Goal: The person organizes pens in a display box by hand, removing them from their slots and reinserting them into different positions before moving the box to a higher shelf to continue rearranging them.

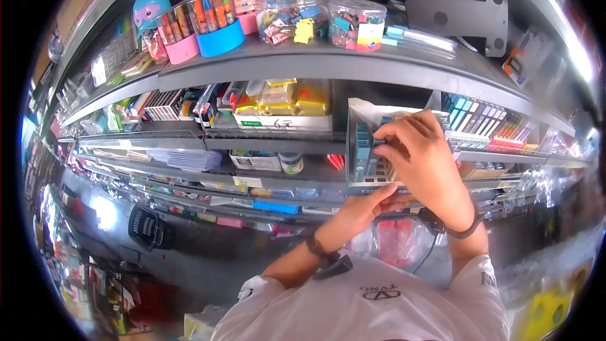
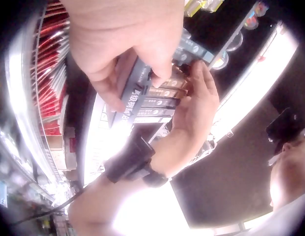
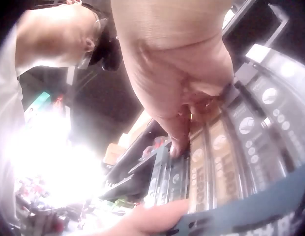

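My left hand (image 1: 365, 209) grips the display tray (image 1: 357, 115) steady; my right hand (image 1: 420, 151) pinches one slim box (image 1: 362, 144). I'd pull it straight out.

Boxes (image 1: 363, 149) upright in a display tray (image 1: 357, 112) on the middle shelf (image 1: 271, 143), jars (image 1: 357, 23) on the upper shelf (image 1: 284, 64).

white short-sleeved shirt (image 1: 416, 316) with a small black logo (image 1: 380, 292) near the collar; black strap (image 1: 317, 249) and boxy black camera (image 1: 334, 266) just behind the left hand (image 1: 366, 205); black band (image 1: 466, 231) and thin dark cable (image 1: 432, 249) behind the right hand (image 1: 420, 151).
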`<state>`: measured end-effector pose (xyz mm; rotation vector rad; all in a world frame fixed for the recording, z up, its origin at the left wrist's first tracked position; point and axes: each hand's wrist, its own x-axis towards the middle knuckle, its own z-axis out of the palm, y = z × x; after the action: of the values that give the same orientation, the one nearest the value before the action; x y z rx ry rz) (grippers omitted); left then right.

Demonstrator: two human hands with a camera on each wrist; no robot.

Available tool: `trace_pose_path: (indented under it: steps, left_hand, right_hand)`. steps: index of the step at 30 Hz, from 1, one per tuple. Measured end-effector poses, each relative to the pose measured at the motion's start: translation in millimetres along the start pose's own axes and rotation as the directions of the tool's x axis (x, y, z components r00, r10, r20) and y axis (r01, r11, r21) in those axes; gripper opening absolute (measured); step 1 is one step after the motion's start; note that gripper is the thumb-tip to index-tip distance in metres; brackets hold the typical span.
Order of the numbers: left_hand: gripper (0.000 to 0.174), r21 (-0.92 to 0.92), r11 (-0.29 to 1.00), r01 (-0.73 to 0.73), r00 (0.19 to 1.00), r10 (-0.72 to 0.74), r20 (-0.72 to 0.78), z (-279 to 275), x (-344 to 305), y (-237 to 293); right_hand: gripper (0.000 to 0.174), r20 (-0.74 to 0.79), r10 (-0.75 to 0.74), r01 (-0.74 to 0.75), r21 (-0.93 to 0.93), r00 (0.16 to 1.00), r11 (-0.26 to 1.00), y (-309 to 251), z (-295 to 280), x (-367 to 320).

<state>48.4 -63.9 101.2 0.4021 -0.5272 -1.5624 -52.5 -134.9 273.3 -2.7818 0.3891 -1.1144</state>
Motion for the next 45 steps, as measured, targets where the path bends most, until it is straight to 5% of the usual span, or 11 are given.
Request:
trace_pose_path:
  steps: [20,45]
  left_hand:
    - [0.045,0.094,0.994,0.061,0.995,-0.052,-0.089,2,-2,2]
    - [0.039,0.021,0.998,0.053,0.996,-0.051,-0.078,-2,0,0]
  right_hand:
    - [0.024,-0.402,0.099,-0.07,0.085,0.91,0.994,-7,-42,-4]
    - [0.021,-0.179,0.076,-0.073,0.02,0.981,0.997,10,-10,-4]
